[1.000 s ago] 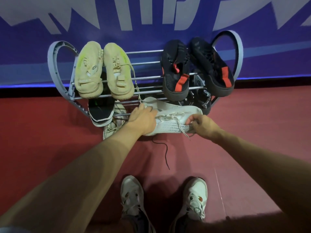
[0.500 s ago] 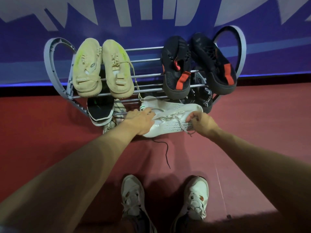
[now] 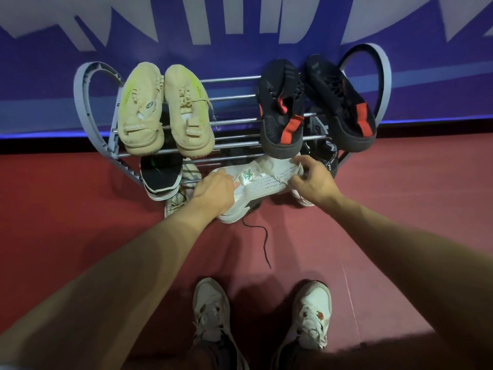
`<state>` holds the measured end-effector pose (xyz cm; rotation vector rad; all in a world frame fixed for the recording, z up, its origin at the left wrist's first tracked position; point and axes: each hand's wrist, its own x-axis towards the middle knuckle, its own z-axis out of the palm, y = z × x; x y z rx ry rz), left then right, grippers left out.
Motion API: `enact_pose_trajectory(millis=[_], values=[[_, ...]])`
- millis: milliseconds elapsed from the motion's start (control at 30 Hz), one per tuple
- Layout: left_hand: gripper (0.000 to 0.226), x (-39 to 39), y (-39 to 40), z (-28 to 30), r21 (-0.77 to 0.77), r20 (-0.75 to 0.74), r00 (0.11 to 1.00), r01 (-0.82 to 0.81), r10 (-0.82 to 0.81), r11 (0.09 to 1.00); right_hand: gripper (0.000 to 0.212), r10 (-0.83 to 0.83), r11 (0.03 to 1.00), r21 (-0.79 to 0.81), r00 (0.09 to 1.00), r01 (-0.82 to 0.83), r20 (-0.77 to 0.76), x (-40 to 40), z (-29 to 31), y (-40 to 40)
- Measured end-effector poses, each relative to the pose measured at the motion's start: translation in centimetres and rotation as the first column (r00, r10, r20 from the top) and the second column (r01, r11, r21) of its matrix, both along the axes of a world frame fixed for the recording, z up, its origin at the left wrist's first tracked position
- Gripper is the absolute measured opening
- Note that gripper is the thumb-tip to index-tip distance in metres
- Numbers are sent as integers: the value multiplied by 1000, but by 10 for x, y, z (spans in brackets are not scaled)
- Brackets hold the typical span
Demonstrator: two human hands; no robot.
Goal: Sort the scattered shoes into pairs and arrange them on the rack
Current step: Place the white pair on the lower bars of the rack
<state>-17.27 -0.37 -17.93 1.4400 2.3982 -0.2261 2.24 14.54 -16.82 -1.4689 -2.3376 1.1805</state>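
1. Top tier of the shoe rack [image 3: 90, 108] looks sorted: a beige knit pair [image 3: 166, 110] sits side by side on the left, and a black pair with red tabs [image 3: 314, 108] on the right, all resting on the bars.
2. Lower tier is messier. There's a black shoe with a white sole [image 3: 160, 177] at the left and a light striped one [image 3: 177, 200] poking out next to it, plus a dark patterned shoe [image 3: 326, 156] tucked under the black pair. Can't tell whether any of those match.
3. The white perforated sneaker [image 3: 262, 180] is at the front edge of the lower tier, half over the floor. The left hand [image 3: 213, 192] fingers are clamped on its heel end, while the right hand [image 3: 313, 180] fingers pinch the toe end.
4. I'd say roughly halfway: the bottom row needs pairing, and the sneaker's mate isn't clearly visible.
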Motion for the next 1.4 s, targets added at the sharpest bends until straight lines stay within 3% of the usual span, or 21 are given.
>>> enact_pose_trajectory(millis=[267, 433, 533, 633, 767, 1000, 1100, 1167, 1267, 1400], values=[[45, -14, -18, 13, 52, -111, 963, -239, 244, 970, 64, 173, 985, -28, 984, -172, 44, -19, -2, -41], [39, -16, -23, 9, -17, -127, 957, -266, 262, 964, 74, 218, 973, -90, 974, -212, 67, -27, -15, -64], [37, -15, -21, 5, -51, -110, 950, -297, 291, 953, 77, 217, 975, 26, 972, -220, 93, -32, -18, -74], [38, -18, -18, 5, -59, -115, 953, -288, 280, 956, 81, 306, 893, 248, 912, -374, 274, -46, -13, -87], [43, -20, -14, 10, -69, -79, 947, -316, 310, 946, 105, 514, 772, 190, 772, -606, 375, -65, -14, -113], [47, -30, -19, 10, -64, -1, 969, -245, 245, 967, 91, 443, 866, 108, 848, -489, 291, -80, -20, -124], [51, -34, -24, 13, -24, 100, 961, -256, 257, 966, 93, 440, 873, 70, 840, -483, 318, -79, -22, -118], [38, -39, -27, 12, 20, 183, 953, -249, 242, 968, 91, 448, 869, 66, 836, -491, 317, -79, -21, -113], [27, -50, -31, 16, -50, 238, 948, -207, 213, 977, 85, 451, 863, 87, 838, -497, 306, -80, -17, -101], [32, -56, -34, 17, -86, 209, 975, -58, 75, 995, 77, 444, 880, 45, 854, -472, 270, -73, -18, -87]])
